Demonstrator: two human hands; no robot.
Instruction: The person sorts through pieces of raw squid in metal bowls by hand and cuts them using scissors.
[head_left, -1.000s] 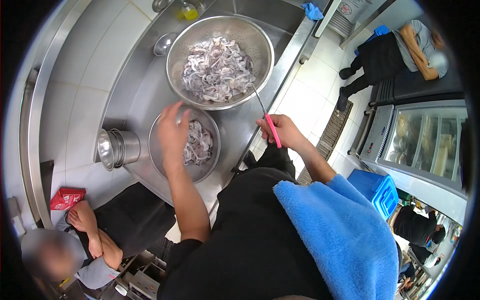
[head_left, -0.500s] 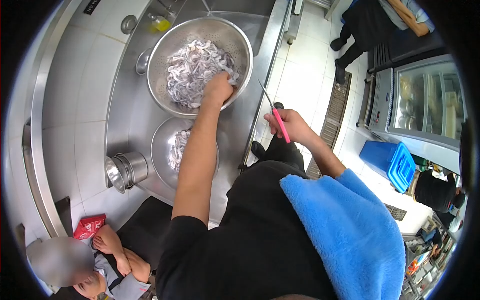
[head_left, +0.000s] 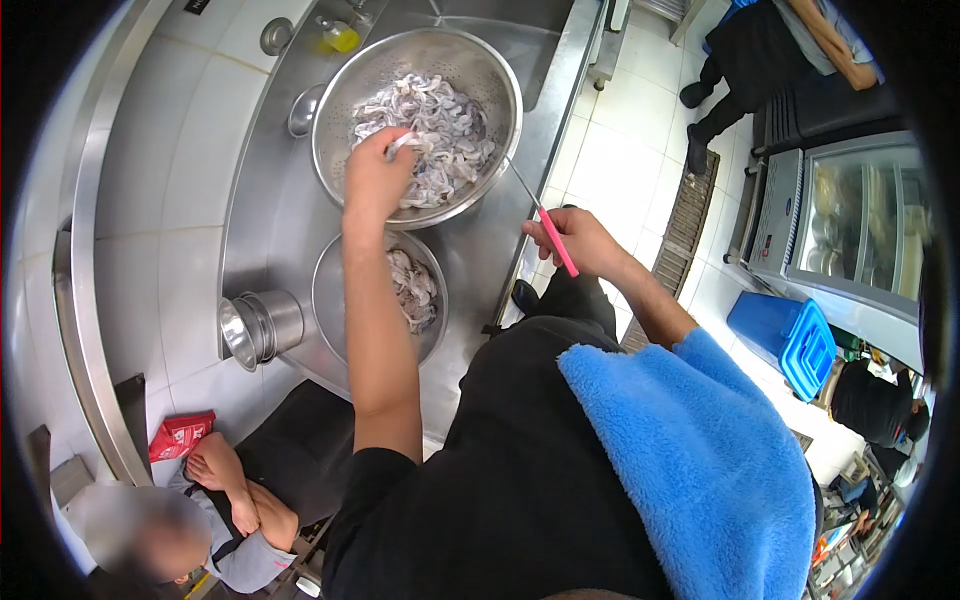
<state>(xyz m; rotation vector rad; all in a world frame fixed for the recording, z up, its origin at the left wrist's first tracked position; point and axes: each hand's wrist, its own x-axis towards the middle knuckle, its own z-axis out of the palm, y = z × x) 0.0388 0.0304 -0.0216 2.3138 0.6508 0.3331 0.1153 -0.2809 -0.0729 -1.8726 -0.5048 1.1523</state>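
A large perforated steel colander [head_left: 330, 90] is heaped with whitish and purplish strips of squid [head_left: 450, 140]. Over its left part, my left hand [head_left: 375, 180] is closed on a pale piece of squid [head_left: 399, 143] between thumb and fingers. To the right of the colander, my right hand [head_left: 580, 242] grips the pink handle of a thin-bladed knife [head_left: 546, 222], its tip pointing up toward the colander's rim. Below the colander stands a steel bowl [head_left: 330, 325] with more squid [head_left: 412, 290], partly hidden by my left forearm.
Nested steel containers [head_left: 270, 325] stand left on the metal counter [head_left: 480, 270]. A yellow-liquid bottle [head_left: 340, 38] is at the back. One person [head_left: 240, 500] with folded arms is at lower left; another [head_left: 760, 60] stands upper right. A blue bin [head_left: 765, 320] is on the right.
My left hand has moved from the colander's right side to its left and lifted out a pale piece of squid. My right hand still holds the knife.
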